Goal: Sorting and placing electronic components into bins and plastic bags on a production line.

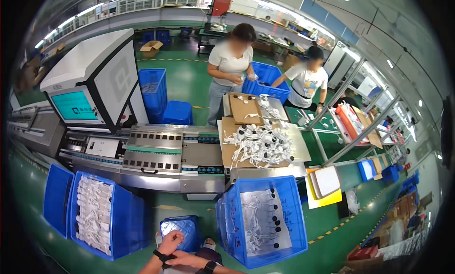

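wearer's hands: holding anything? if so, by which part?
No object held. The right hand lies across the left wrist, at its black wristband; the left hand looks empty, above a blue stool.

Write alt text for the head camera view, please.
At the bottom edge, the person's right hand rests on the left wrist, whose left hand hovers above a blue stool, between two blue crates of white parts, facing a conveyor machine.

Crate of parts (268, 222) before cardboard-covered table (258, 143), second crate (97, 214) left, machine (95, 79) behind it
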The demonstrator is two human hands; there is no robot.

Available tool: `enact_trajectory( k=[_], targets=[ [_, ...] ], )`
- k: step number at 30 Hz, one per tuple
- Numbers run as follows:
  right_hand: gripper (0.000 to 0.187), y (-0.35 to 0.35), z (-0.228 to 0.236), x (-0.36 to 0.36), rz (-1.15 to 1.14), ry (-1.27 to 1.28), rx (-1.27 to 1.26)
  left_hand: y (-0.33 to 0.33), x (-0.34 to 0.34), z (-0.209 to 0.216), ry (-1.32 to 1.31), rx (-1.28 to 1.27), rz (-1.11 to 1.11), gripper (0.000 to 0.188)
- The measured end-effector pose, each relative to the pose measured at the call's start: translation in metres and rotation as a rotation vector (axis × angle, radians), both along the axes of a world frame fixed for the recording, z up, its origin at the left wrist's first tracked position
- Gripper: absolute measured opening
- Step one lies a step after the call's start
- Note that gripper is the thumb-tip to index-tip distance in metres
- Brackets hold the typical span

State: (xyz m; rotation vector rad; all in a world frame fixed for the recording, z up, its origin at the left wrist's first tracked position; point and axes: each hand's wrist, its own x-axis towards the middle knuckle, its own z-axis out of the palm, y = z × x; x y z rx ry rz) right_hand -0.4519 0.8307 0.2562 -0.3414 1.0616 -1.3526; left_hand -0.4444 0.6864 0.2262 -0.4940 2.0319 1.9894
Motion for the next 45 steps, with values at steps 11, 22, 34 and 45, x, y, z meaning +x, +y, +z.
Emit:
enact_trajectory(
  k=[11, 22, 34, 45],
  targets=[
    [0.040, 0.065, 0.009, 0.029, 0.066, -0.039, -0.127, 0.065, 0.048, -0.006, 0.013, -0.088, 0.083, 0.017],
    [0.022, 0.149, -0.081, 0.048, -0.378, 0.731, 0.411, -0.010, 0.190, -0.120, -0.088, -0.373, 0.183, 0.022],
    [0.024, 0.114, -0.077, 0.084, -0.044, 0.674, 0.206, -0.056, 0.366, -0.259, -0.601, -0.405, 0.200, 0.020],
    [0.026, 0.106, -0.031, -0.038, -0.250, 0.821, 0.270, -0.057, 0.319, -0.239, -0.652, -0.178, 0.450, 0.021]
  ],
)
